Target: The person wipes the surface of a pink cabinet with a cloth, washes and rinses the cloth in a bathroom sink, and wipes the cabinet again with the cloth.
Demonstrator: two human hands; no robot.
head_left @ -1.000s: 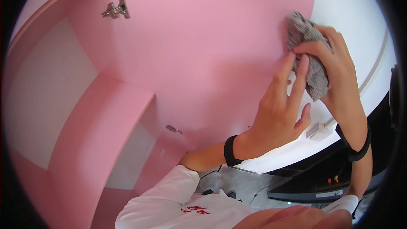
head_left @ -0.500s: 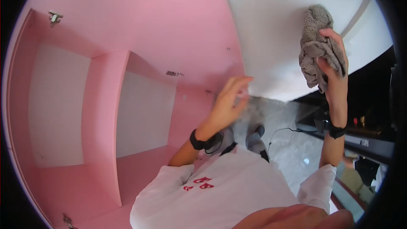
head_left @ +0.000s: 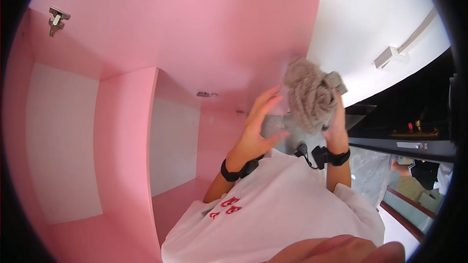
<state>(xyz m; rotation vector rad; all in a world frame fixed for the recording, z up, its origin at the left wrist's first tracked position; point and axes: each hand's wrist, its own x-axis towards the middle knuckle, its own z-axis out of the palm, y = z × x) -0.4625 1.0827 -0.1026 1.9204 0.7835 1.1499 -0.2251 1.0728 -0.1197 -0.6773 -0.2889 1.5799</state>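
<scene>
Right grip [head_left: 337,130] on grey cloth [head_left: 311,98], fingers mostly hidden.

Bright, diffuse light was recorded across the scene, its source being left outside the frame. A broad, soft-edged shadow was cast on the pink panel [head_left: 204,24], whereas the white panel [head_left: 365,24] was rendered palest. Small red and orange glints were returned by the dark glossy surface [head_left: 390,117], in which most detail was lost. The grey-brown cloth [head_left: 309,100] and the left hand's fingers [head_left: 259,110] were softened by blur. Straight edges were bowed by wide-angle distortion, and the corners were masked by a black, blue-fringed vignette.
</scene>
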